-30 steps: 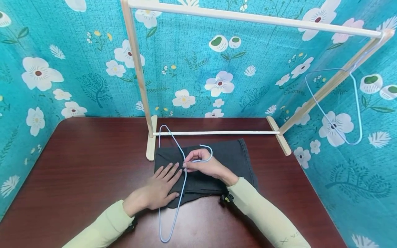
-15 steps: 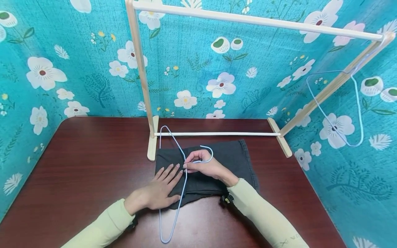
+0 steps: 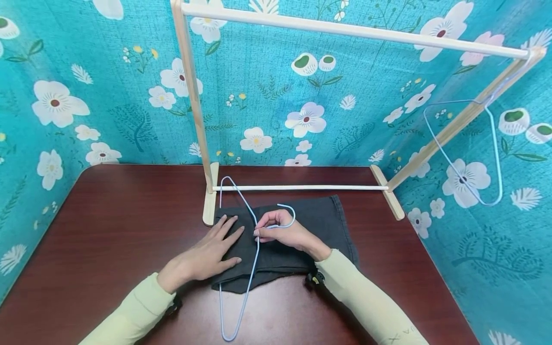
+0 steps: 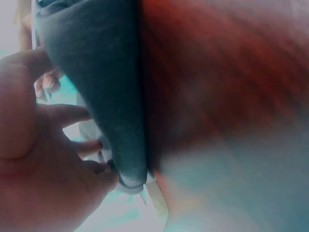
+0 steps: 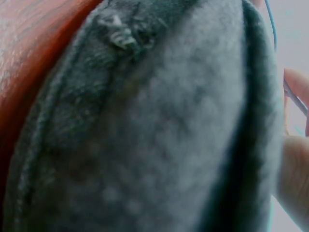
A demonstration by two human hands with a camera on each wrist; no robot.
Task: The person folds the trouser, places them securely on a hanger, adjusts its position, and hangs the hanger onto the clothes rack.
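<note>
A pale blue wire hanger (image 3: pixel 252 273) lies across a folded black garment (image 3: pixel 310 215) with a stitched edge; its kind is unclear. The garment's left part lies over the hanger's long bottom bar and hides the middle of that bar. My right hand (image 3: pixel 284 231) pinches the hanger at the base of its hook, above the cloth. With fingers spread, my left hand (image 3: pixel 204 256) rests on the garment's left end. In the left wrist view, the left fingers (image 4: pixel 72 115) lie along the folded cloth (image 4: pixel 108 82). Thick cloth (image 5: pixel 159 125) fills most of the right wrist view.
A wooden rack with a white top rail (image 3: pixel 345 30) and a lower rod (image 3: pixel 302 188) stands at the back of the dark red table (image 3: pixel 129 215). Another blue hanger (image 3: pixel 496 143) hangs at its right end. Flowered turquoise cloth (image 3: pixel 258 110) surrounds the table.
My left hand has slid left and slightly away from the hanger's centre, towards the garment's left fold. The right hand keeps its pinch on the hanger in the same place.
</note>
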